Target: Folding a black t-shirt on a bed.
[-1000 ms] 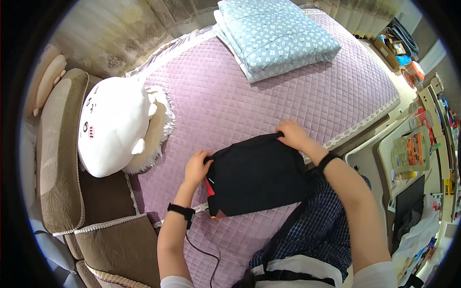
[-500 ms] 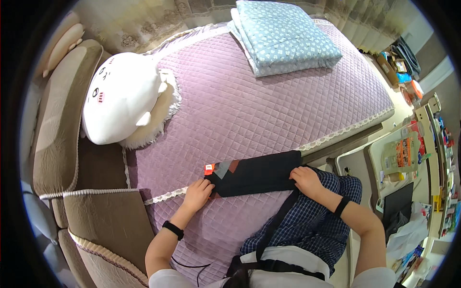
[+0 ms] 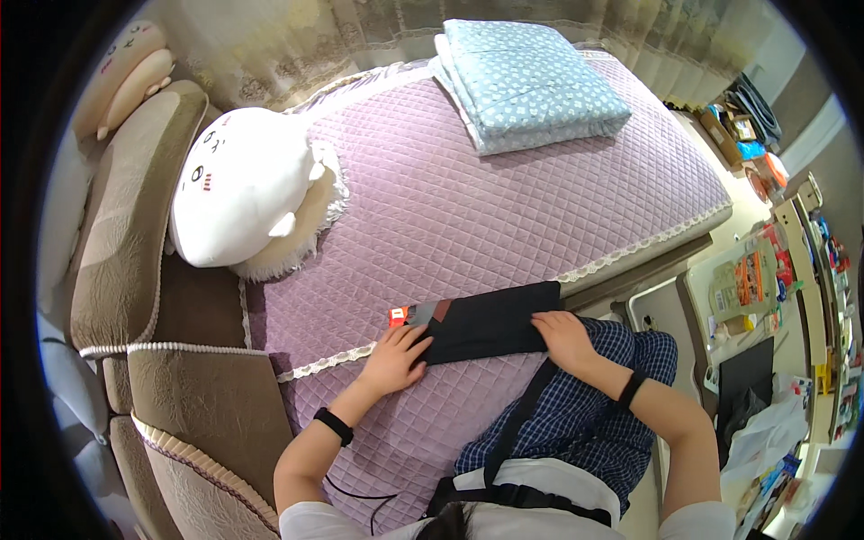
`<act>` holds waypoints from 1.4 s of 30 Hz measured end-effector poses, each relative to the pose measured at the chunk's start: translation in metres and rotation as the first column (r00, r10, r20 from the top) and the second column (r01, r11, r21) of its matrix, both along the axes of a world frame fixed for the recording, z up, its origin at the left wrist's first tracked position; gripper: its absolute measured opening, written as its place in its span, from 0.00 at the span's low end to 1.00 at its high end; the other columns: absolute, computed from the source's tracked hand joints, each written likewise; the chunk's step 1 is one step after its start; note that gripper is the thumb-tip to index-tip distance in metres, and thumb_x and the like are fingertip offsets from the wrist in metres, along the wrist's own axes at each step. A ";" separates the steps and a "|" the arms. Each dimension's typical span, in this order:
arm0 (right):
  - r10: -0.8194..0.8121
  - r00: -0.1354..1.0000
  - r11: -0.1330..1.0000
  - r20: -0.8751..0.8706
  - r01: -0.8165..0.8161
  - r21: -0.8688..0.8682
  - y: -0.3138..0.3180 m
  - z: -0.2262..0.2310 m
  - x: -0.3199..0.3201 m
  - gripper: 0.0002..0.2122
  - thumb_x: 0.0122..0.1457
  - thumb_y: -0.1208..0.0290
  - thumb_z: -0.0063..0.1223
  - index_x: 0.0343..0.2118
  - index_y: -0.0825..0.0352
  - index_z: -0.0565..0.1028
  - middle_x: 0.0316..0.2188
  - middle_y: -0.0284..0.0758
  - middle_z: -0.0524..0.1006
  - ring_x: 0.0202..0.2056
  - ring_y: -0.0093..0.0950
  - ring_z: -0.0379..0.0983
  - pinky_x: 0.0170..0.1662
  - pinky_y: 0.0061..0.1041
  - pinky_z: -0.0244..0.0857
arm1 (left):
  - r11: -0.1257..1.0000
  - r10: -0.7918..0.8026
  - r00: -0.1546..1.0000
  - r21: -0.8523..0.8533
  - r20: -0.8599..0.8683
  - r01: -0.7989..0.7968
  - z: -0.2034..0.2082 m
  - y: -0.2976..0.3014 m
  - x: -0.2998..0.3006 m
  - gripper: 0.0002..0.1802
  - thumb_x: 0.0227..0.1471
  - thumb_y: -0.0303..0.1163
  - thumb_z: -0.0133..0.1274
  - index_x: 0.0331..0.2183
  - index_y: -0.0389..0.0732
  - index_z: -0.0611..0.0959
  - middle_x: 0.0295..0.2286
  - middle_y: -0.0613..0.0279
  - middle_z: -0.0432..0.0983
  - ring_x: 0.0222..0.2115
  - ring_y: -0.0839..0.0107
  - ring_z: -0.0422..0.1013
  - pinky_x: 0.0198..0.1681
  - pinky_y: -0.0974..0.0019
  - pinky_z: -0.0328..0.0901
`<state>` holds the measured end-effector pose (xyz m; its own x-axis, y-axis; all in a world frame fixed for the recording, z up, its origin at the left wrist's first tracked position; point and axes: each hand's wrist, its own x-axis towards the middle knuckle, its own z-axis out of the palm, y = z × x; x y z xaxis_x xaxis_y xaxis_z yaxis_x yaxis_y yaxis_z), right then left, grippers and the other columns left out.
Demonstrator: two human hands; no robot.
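Observation:
A black folded garment [image 3: 490,319] lies flat on the lilac quilted bedspread in front of me, a narrow strip with grey and reddish-brown patches and an orange-red tag at its left end. My left hand [image 3: 396,358] rests over that end, fingers spread and lying on the cloth, covering part of the patches. At the other end, my right hand [image 3: 565,340] lies on the garment near its lower right corner, its fingers stretched over the fabric. Neither hand lifts it. What exactly the garment is, its folds hide.
A large white plush toy [image 3: 238,193] leans by the brown sofa back [image 3: 135,225] at left. Toward the far side of the lilac bedspread [image 3: 405,207] sits a folded blue floral quilt [image 3: 540,90]. Cluttered furniture with a clear plastic container [image 3: 742,283] stands at right.
My left hand has slid inward from the garment's left edge, its fingers now spread across the patches. My right hand has shifted slightly left onto the cloth. The view has tilted a little.

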<state>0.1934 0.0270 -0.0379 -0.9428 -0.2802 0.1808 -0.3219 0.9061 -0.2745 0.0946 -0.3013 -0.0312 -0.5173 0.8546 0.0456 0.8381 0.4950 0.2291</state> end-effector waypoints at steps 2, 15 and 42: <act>0.062 0.997 0.997 -0.053 -0.064 -0.044 -0.024 -0.004 -0.015 0.17 0.44 0.75 0.44 0.40 0.71 0.69 0.43 0.38 0.69 0.45 0.32 0.64 0.49 0.29 0.55 | 0.997 -0.078 0.997 0.015 0.013 0.078 0.003 0.023 0.000 0.31 0.39 0.41 0.52 0.48 0.44 0.67 0.51 0.56 0.56 0.51 0.60 0.54 0.53 0.56 0.50; 0.008 0.988 0.999 0.153 -0.014 0.044 0.011 -0.048 -0.020 0.32 0.52 0.46 0.37 0.53 0.69 0.56 0.55 0.39 0.54 0.57 0.32 0.48 0.57 0.31 0.43 | 0.996 -0.014 0.995 -0.082 0.103 0.023 -0.037 0.022 -0.010 0.44 0.42 0.56 0.46 0.53 0.38 0.55 0.54 0.52 0.47 0.56 0.58 0.44 0.57 0.59 0.41; 0.321 0.637 0.127 0.701 0.704 -0.698 0.042 -0.005 -0.064 0.23 0.42 0.73 0.57 0.43 0.74 0.66 0.40 0.38 0.70 0.41 0.27 0.66 0.46 0.21 0.58 | 0.493 0.379 0.332 0.115 0.864 -0.862 -0.016 -0.006 -0.117 0.14 0.43 0.38 0.56 0.26 0.37 0.77 0.20 0.70 0.70 0.21 0.82 0.64 0.25 0.78 0.58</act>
